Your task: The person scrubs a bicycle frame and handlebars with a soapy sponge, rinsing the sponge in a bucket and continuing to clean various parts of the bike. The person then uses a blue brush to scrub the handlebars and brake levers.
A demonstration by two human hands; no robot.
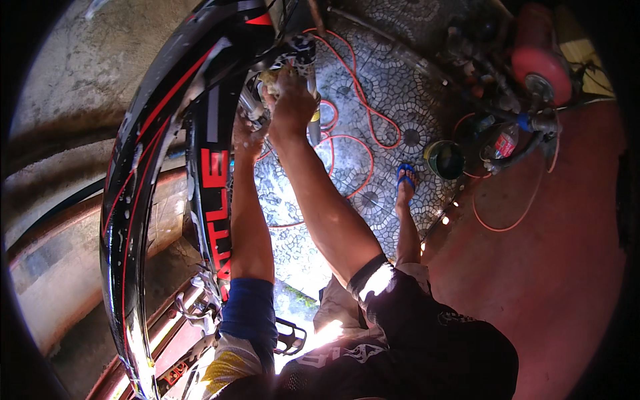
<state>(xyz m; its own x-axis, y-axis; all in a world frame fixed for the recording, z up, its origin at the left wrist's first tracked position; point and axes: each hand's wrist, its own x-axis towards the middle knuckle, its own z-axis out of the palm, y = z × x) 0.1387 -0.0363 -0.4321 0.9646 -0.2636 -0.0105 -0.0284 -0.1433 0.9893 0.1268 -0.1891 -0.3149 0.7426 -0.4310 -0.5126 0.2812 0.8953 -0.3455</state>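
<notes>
A black bicycle frame (210,147) with red stripes and lettering stands at my left, streaked with soap suds. Both my arms reach forward along its right side to the far end. My right hand (293,100) is closed on a yellowish, sudsy sponge (269,77), pressed against dark bicycle parts (300,50). Just nearer and to the left, my left hand (249,138) curls at a silver tube (251,105) of the bicycle, its fingers partly hidden. A pedal (291,337) shows low down, beside my left sleeve.
An orange hose (365,100) loops over the patterned tile floor (373,193). To the right stand a dark bucket (445,160), a clear bottle with a red label (503,142) and a red tank (541,57). A concrete wall (87,80) runs along the left, behind the bicycle.
</notes>
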